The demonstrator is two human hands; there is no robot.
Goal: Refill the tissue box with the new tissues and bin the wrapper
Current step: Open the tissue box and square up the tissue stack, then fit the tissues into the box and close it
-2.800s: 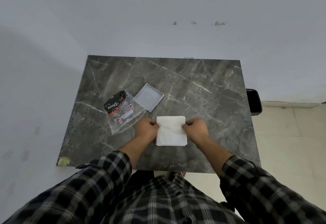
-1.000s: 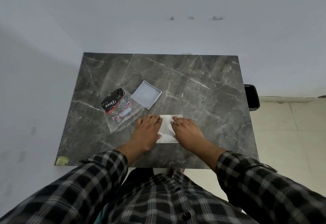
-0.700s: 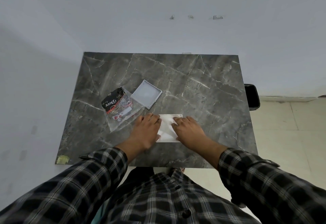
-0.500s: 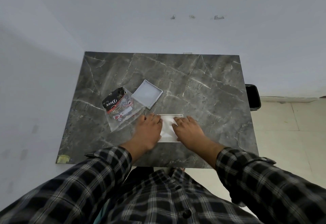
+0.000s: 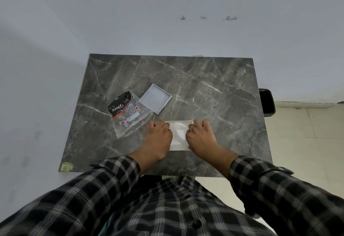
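A square white tissue box (image 5: 179, 135), open at the top with white tissues lying in it, sits near the table's front edge. My left hand (image 5: 158, 139) grips its left side and my right hand (image 5: 202, 137) grips its right side, fingers curled over the edges. The box's flat white lid (image 5: 155, 99) lies upturned behind and to the left. The clear wrapper (image 5: 126, 114) with black and red print lies flat to the left of the lid, apart from both hands.
The grey marble table (image 5: 214, 87) stands against a white wall. A black bin (image 5: 267, 105) stands on the floor by the table's right edge. A yellowish tape patch (image 5: 66, 166) marks the front left corner.
Earlier both hands held the tissue stack by its sides, then lay flat pressing on it. Now the hands have slid outward to the box's sides, uncovering more of the tissues.
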